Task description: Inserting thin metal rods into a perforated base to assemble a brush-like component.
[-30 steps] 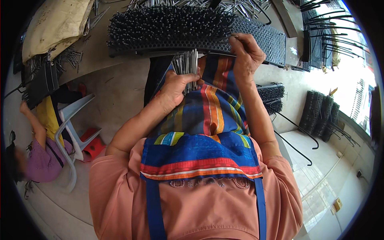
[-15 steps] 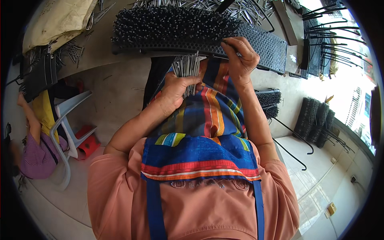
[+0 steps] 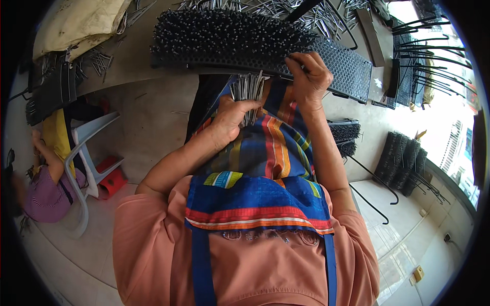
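Observation:
My left hand is closed around a bundle of thin grey metal strips, which stand up fanned at the top, above my lap. Beyond it lies a long black perforated plate at the table's edge. Dark upright pins fill most of its left and middle part, while rows of bare holes show on the right and along the near edge. My right hand is pinched at the boundary between pins and bare holes. Whatever its fingertips hold is too small to make out.
Loose metal strips lie heaped behind the plate. A stained pale sack lies at far left. Hooked black rods stick out at right; dark bristly racks stand on the floor. A person in purple is near a grey chair.
The view has shifted slightly, moving the plate a little right and down. My left hand has tilted the bundle a bit. My right hand stays pinched at the same part of the plate.

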Motion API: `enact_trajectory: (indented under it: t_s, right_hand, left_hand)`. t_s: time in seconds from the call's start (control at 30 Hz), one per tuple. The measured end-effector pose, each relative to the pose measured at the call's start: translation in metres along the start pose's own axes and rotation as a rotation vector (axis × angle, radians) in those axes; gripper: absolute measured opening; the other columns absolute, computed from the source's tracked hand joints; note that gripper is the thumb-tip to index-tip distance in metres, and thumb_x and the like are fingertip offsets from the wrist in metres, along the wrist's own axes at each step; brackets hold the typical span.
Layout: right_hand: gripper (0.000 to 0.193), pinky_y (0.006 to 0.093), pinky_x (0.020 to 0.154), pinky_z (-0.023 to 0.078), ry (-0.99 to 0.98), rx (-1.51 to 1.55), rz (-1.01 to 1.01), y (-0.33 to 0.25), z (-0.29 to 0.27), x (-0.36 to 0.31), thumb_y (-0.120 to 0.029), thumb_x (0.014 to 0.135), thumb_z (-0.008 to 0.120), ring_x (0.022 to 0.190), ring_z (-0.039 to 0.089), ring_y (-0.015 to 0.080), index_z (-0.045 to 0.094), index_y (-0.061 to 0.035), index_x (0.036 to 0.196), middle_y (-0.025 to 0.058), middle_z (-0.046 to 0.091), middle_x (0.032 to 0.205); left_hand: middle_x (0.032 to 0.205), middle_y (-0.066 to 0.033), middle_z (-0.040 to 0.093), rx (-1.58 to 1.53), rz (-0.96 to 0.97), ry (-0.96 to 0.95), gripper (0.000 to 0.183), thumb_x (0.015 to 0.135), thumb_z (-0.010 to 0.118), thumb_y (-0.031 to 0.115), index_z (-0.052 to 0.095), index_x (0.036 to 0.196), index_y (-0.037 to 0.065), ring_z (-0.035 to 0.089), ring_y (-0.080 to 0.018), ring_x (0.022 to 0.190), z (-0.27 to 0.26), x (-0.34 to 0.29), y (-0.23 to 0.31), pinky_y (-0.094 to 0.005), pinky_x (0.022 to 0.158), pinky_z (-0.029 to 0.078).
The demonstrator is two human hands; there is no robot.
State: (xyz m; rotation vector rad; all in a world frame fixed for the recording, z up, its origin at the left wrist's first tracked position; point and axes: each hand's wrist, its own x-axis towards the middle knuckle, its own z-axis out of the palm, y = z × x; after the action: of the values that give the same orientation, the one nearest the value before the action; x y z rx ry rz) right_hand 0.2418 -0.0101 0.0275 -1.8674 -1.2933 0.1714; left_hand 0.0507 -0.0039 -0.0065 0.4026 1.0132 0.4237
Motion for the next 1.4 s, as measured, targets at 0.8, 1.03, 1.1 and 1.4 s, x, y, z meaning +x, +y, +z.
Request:
enact_trajectory:
  t_s: [0.8,1.03,1.1,1.4]
  right_hand:
    - [0.016,0.0249,0.052,0.045,-0.009,-0.087,-0.194,0.012,0.001,0.003,0.0,0.077,0.073,0.056,0.058,0.0146,0.073,-0.005,0.092,0.0065,0.062,0.073]
    - [0.017,0.0298,0.052,0.047,-0.013,-0.043,-0.367,0.019,-0.004,0.007,-0.003,0.078,0.072,0.058,0.061,0.021,0.072,-0.007,0.095,0.007,0.061,0.073]
    - [0.017,0.0306,0.052,0.047,-0.025,-0.068,-0.379,0.01,-0.005,0.01,-0.002,0.079,0.072,0.058,0.061,0.0218,0.072,-0.0071,0.095,0.0072,0.061,0.074]
    - [0.013,0.027,0.05,0.046,-0.158,0.076,0.049,0.012,-0.008,-0.026,-0.003,0.083,0.07,0.056,0.059,0.0132,0.07,-0.002,0.096,0.004,0.061,0.071]
  left_hand:
    - [0.079,-0.0139,0.069,-0.057,0.018,-0.015,0.014,0.073,0.072,-0.005,0.067,0.085,-0.006,0.068,-0.0231,0.062,0.011,0.01,0.011,-0.0328,0.056,0.057]
    - [0.081,-0.0117,0.07,0.009,-0.041,-0.064,0.018,0.076,0.068,-0.004,0.068,0.094,-0.003,0.068,-0.0215,0.064,0.008,0.011,0.008,-0.032,0.055,0.055]
    - [0.08,-0.0113,0.07,0.022,0.005,-0.049,0.02,0.076,0.067,-0.005,0.068,0.096,-0.002,0.069,-0.0215,0.065,0.007,0.015,0.004,-0.032,0.055,0.055]
    - [0.084,-0.0124,0.07,-0.083,-0.016,-0.102,0.024,0.073,0.066,-0.01,0.067,0.096,-0.003,0.069,-0.0242,0.067,0.007,0.011,0.006,-0.0338,0.058,0.059]
